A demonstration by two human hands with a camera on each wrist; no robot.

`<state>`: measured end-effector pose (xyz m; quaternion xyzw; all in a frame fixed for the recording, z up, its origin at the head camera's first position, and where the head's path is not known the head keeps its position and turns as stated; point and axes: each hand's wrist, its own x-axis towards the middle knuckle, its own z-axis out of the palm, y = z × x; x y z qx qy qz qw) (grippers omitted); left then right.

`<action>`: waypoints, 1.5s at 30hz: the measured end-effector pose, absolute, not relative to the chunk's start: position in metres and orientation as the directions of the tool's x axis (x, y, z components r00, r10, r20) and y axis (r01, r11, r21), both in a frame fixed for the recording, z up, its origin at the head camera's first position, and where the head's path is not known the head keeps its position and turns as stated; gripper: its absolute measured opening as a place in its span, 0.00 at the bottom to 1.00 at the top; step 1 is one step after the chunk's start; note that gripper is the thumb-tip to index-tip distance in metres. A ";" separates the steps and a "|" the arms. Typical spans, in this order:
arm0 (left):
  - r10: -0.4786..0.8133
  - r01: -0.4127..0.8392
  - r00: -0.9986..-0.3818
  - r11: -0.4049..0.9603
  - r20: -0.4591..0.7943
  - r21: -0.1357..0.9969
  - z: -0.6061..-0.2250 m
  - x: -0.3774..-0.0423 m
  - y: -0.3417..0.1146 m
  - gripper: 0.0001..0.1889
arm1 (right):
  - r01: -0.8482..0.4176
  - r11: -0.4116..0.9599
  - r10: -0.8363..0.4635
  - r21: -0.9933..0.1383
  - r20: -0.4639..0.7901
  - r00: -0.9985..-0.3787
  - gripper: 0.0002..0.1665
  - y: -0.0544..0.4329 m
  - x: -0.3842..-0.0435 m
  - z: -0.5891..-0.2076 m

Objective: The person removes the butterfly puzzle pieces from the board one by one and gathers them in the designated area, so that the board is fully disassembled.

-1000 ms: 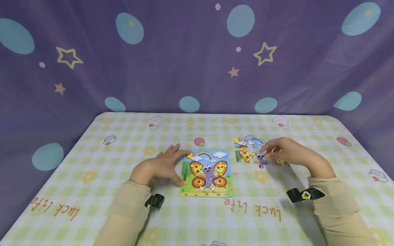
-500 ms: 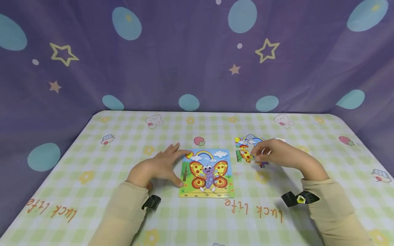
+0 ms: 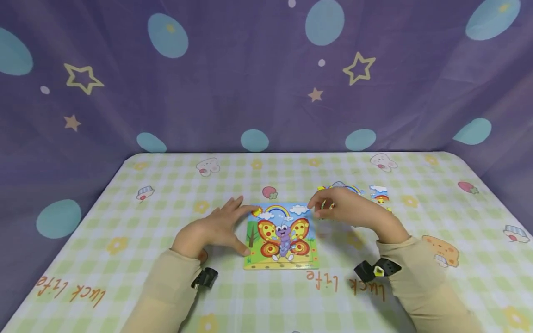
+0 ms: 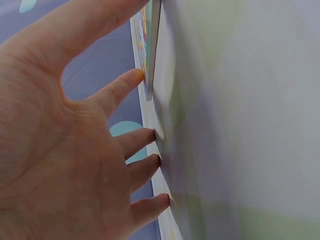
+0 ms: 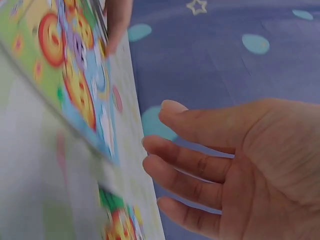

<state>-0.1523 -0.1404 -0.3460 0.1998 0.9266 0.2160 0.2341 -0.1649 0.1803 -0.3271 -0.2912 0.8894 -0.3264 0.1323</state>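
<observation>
A square butterfly puzzle board (image 3: pixel 281 233) lies flat on the checked tablecloth (image 3: pixel 166 203). My left hand (image 3: pixel 234 225) rests on the cloth with straight, spread fingers, thumb and forefinger against the board's left edge (image 4: pixel 152 55). My right hand (image 3: pixel 321 208) hovers by the board's top right corner, fingers loosely curved. The right wrist view shows its palm (image 5: pixel 260 165) holding nothing. Loose puzzle pieces (image 3: pixel 376 193) lie behind and to the right of that hand, partly hidden by it.
A purple curtain with blue ovals and stars (image 3: pixel 266 78) closes off the back and sides of the table. The cloth carries printed strawberries, flowers and orange lettering (image 3: pixel 345 283). Black wrist straps (image 3: pixel 376 269) sit on both beige sleeves.
My right hand has moved left from the loose pieces to the board's top right corner, uncovering some pieces. The left hand has stayed on the board's left edge.
</observation>
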 end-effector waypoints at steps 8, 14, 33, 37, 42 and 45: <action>0.472 0.273 -0.810 0.828 -0.347 0.490 -0.346 -0.151 -0.143 0.55 | -0.435 0.616 -0.628 -0.658 -0.076 -0.774 0.07 0.135 -0.158 -0.328; 0.480 0.280 -0.802 0.828 -0.356 0.486 -0.347 -0.152 -0.143 0.55 | -0.380 0.655 -0.551 -0.653 -0.068 -0.832 0.06 0.109 -0.141 -0.327; 0.476 0.292 -0.804 0.838 -0.357 0.462 -0.342 -0.155 -0.144 0.54 | -0.265 0.659 -0.510 -0.704 -0.158 -0.846 0.18 0.072 -0.123 -0.342; 0.480 0.289 -0.801 0.834 -0.359 0.470 -0.342 -0.155 -0.143 0.53 | -0.258 0.667 -0.517 -0.698 -0.185 -0.836 0.22 0.069 -0.123 -0.347; 0.483 0.290 -0.798 0.832 -0.360 0.472 -0.342 -0.155 -0.142 0.53 | -0.279 0.677 -0.537 -0.681 -0.198 -0.820 0.26 0.067 -0.122 -0.353; 0.482 0.289 -0.798 0.833 -0.361 0.472 -0.342 -0.155 -0.141 0.53 | -0.309 0.682 -0.552 -0.663 -0.190 -0.812 0.25 0.067 -0.119 -0.355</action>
